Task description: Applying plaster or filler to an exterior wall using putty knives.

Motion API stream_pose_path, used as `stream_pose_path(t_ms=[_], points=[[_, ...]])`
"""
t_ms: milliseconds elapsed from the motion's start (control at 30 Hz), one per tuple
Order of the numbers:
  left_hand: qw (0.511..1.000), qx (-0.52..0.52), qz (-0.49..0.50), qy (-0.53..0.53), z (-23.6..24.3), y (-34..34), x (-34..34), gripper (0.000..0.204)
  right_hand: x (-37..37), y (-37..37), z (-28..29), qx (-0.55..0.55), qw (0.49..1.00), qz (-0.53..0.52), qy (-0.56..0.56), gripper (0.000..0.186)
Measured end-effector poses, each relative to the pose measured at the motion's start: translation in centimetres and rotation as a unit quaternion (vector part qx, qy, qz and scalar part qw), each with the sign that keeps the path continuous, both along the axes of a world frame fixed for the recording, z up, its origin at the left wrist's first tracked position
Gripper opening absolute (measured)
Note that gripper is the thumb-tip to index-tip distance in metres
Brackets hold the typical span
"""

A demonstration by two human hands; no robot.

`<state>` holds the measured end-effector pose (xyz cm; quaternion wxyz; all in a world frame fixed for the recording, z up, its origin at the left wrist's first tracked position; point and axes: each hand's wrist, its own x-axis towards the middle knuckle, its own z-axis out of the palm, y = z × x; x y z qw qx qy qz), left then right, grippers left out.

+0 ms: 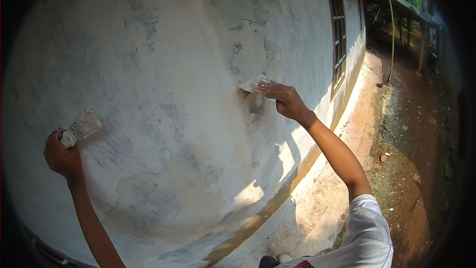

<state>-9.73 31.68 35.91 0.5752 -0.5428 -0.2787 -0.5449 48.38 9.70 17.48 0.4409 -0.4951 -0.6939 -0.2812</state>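
Note:
A patchy white and grey plastered wall fills most of the view. At the left, my left hand is closed on the handle of a putty knife, whose square blade is crusted with pale material and held upright near the wall. Right of centre, my right hand grips a wide, plaster-smeared scraper with its blade against the wall, over a rough patch with a darker stain beneath it.
A barred window is set in the wall at upper right. Below runs a sunlit concrete walkway beside a strip of gravel and dirt. A leaning pole, a roofed structure and trees stand at the far right.

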Motion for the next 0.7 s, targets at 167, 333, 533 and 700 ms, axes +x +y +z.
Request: stream_pose_path(t_ms=[167,333,533,700], points=[[1.000,0.010,-0.015,0.006,0.0,0.2,-0.5,0.020,2.4,3.2,14.2,0.212,0.977,-0.026,0.024,0.065],[1.000,0.004,0.011,-0.003,-0.2,0.1,-0.2,0.022,1.9,7.9,3.1,0.159,0.983,-0.095,-0.010,0.070],[1.000,-0.003,0.027,-0.008,-0.1,0.0,-0.6,0.021,0.3,1.9,-5.0,0.023,0.998,-0.038,-0.036,0.073],[1.000,-0.015,0.001,-0.009,-0.5,0.9,-0.9,0.022,1.4,1.7,10.3,0.216,0.975,-0.006,0.049,0.068]])
